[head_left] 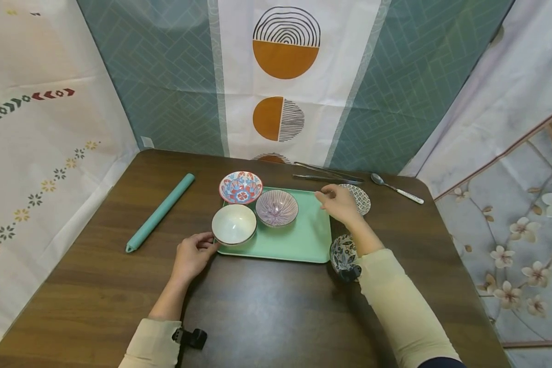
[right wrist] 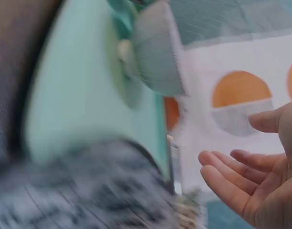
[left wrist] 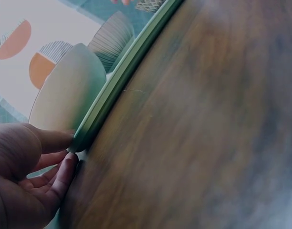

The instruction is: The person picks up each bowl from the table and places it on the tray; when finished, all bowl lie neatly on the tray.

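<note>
A green rectangular tray [head_left: 310, 230] lies on the table with three bowls at its left part. At its front left corner my left hand [head_left: 192, 258] pinches the edge, thumb above and fingers below, beside a white bowl [head_left: 234, 225]. Behind that stands a red-and-blue patterned bowl [head_left: 240, 187]; a purple-striped bowl [head_left: 277, 208] is next to both. My right hand [head_left: 339, 204] hovers around the tray's back right corner, its fingers apart and holding nothing in the right wrist view. Partly under the right forearm are a dark floral bowl [head_left: 342, 251] and a small patterned dish [head_left: 360, 198].
To the left lies a long teal rolled-up stick [head_left: 161, 212]. Metal utensils [head_left: 326, 175] lie along the back edge, and a spoon [head_left: 395, 189] with a pale handle is at the back right. Hanging cloths [head_left: 285, 87] close off the table's back and sides.
</note>
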A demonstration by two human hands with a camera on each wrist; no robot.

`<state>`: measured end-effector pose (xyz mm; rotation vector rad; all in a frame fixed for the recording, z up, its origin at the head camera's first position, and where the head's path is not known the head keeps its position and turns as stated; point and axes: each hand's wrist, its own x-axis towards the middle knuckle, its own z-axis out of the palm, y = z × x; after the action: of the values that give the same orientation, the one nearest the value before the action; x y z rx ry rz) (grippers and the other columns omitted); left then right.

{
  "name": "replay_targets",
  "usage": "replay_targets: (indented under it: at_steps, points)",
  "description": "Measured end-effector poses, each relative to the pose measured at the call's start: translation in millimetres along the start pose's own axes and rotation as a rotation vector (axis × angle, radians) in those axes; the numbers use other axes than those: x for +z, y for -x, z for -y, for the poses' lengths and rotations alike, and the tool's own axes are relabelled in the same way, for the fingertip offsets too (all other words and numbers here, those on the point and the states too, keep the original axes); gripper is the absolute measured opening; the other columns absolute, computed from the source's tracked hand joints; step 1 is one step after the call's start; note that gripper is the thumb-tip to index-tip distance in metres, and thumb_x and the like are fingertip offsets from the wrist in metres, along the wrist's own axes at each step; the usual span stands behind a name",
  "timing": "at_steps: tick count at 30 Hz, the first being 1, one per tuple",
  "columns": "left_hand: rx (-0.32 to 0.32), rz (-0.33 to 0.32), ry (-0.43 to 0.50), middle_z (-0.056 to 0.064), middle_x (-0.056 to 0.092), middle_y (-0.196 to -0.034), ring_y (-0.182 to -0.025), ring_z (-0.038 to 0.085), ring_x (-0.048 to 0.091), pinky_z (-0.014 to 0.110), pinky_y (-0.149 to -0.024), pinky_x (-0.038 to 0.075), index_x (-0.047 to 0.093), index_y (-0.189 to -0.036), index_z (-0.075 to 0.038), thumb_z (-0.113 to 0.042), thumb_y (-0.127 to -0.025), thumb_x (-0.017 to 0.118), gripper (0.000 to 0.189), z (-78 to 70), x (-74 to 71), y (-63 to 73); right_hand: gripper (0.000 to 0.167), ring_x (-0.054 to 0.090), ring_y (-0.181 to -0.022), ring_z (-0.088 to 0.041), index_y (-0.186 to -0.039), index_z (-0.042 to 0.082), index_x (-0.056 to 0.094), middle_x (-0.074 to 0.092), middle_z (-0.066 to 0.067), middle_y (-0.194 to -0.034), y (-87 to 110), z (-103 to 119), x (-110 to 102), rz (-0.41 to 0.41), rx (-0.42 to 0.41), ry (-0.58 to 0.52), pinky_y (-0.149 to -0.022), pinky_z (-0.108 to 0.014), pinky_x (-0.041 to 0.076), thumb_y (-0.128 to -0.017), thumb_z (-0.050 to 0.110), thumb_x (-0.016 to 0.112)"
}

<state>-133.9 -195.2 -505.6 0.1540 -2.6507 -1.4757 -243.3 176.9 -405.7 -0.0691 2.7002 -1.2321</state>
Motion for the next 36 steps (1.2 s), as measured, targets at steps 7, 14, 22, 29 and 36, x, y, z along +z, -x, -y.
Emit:
replay_targets:
  at_steps: [7, 14, 22, 29, 36]
  points:
    - [-0.005, 0.013, -0.005, 0.018, 0.072, -0.101, -0.087, 0.028, 0.072, 0.014, -0.067, 0.051, 0.071, -0.118, 0.007, -0.011, -0.089, 0.078, 0.034, 0.3, -1.2, -1.3, 0.055, 0.053, -0.123, -0.045, -0.141, 0.0, 0.055, 0.06, -0.027, -0.132, 13.2, -11.7, -52.9, -0.152, -0.088, 0.121, -0.098, -0.06, 0.046, -0.104, 0.042, 0.054]
    - [0.006, 0.007, -0.005, 0.018, 0.072, -0.1, -0.087, 0.028, 0.071, 0.013, -0.067, 0.051, 0.071, -0.117, 0.006, -0.01, -0.089, 0.078, 0.033, 0.6, -1.5, -1.1, 0.052, 0.06, -0.115, -0.043, -0.136, -0.003, 0.057, 0.063, -0.027, -0.128, 18.3, -39.9, -76.4, -0.23, -0.129, 0.135, -0.093, -0.057, 0.05, -0.104, 0.039, 0.055]
    - [0.02, -0.001, -0.009, 0.018, 0.072, -0.099, -0.087, 0.028, 0.071, 0.011, -0.067, 0.05, 0.072, -0.116, 0.007, -0.009, -0.089, 0.078, 0.032, 0.9, 0.9, -0.4, 0.046, 0.064, -0.11, -0.044, -0.133, -0.006, 0.057, 0.066, -0.027, -0.12, 13.2, -78.6, -77.9, -0.297, -0.131, 0.172, -0.09, -0.056, 0.051, -0.104, 0.029, 0.058]
    - [0.014, -0.004, -0.001, 0.017, 0.072, -0.096, -0.085, 0.026, 0.071, 0.015, -0.067, 0.053, 0.072, -0.116, 0.008, -0.008, -0.088, 0.079, 0.033, 0.8, 0.1, -1.0, 0.05, 0.062, -0.11, -0.046, -0.136, -0.009, 0.053, 0.064, -0.031, -0.122, -2.2, -108.6, -71.5, -0.207, -0.021, 0.192, -0.096, -0.056, 0.048, -0.104, 0.029, 0.055]
    - [-0.001, 0.0, -0.003, 0.016, 0.073, -0.097, -0.084, 0.024, 0.072, 0.016, -0.067, 0.053, 0.072, -0.117, 0.006, -0.009, -0.087, 0.08, 0.034, 0.7, -0.7, -0.1, 0.044, 0.075, -0.078, -0.024, -0.134, -0.018, 0.051, 0.062, -0.037, -0.119, -12.1, -120.0, -65.2, -0.058, 0.052, 0.021, -0.073, -0.034, 0.061, -0.106, 0.016, 0.051]
